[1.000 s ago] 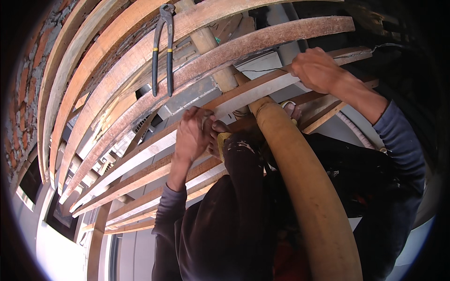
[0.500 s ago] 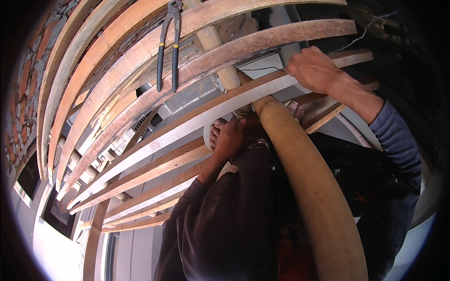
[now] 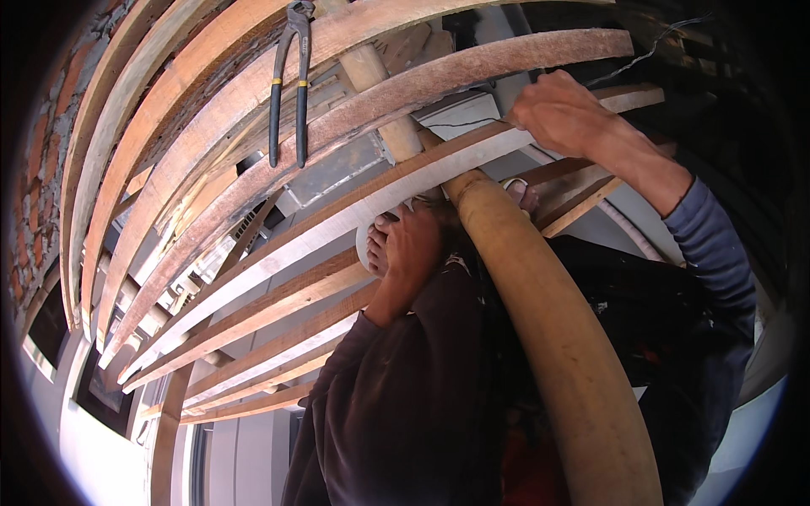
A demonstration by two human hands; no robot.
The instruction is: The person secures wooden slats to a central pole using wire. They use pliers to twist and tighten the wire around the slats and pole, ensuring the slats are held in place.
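My right hand point(image 3: 555, 110) is closed in a fist on a thin wire, above the near pale wooden batten. Twisted wire strands point(image 3: 654, 52) run from this hand toward the upper right, and a thinner stretch point(image 3: 460, 124) shows on its left. My left hand point(image 3: 413, 244) is bent under the same batten point(image 3: 354, 205), beside the upper end of a thick bamboo pole point(image 3: 548, 312). Its fingers look pinched together; what they hold is hidden. Pincers point(image 3: 289, 84) with dark handles and yellow bands lie across the battens, up and left of both hands.
Several parallel wooden battens point(image 3: 211, 110) curve across the view with open gaps between them. A thinner round pole point(image 3: 371, 80) crosses beneath them. My sandalled feet point(image 3: 377, 244) are beside the bamboo. A brick wall point(image 3: 42, 169) rises at the far left.
My left hand has turned and moved up slightly against the batten. My right hand stays closed on the wire, barely shifted. The whole view has slid a little.
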